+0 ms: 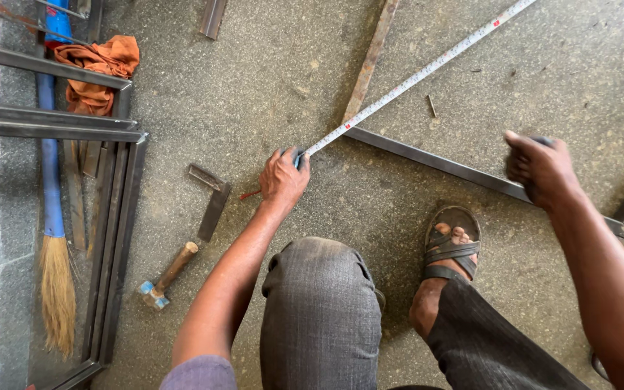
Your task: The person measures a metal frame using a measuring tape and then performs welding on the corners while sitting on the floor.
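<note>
Left hand (284,178) clenched on tape measure (420,74), right hand (541,170) gripping steel bar (435,162)

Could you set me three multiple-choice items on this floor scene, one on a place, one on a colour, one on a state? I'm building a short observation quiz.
1. Where does the hammer lie?
A. on the floor between the steel frame and the person's knee
B. on top of the flat steel bar
C. in the right hand

2. What colour is the cloth by the frame?
A. green
B. orange
C. white

3. How is the tape measure?
A. fully wound in
B. snapped in two
C. drawn out across the floor from the left hand

Answers:
1. A, it rests on the concrete left of the knee, beside the frame.
2. B, the crumpled cloth at upper left is orange.
3. C, its blade runs from the case in the left hand to the upper right, while the right hand grips something dark near the flat steel bar.
</note>
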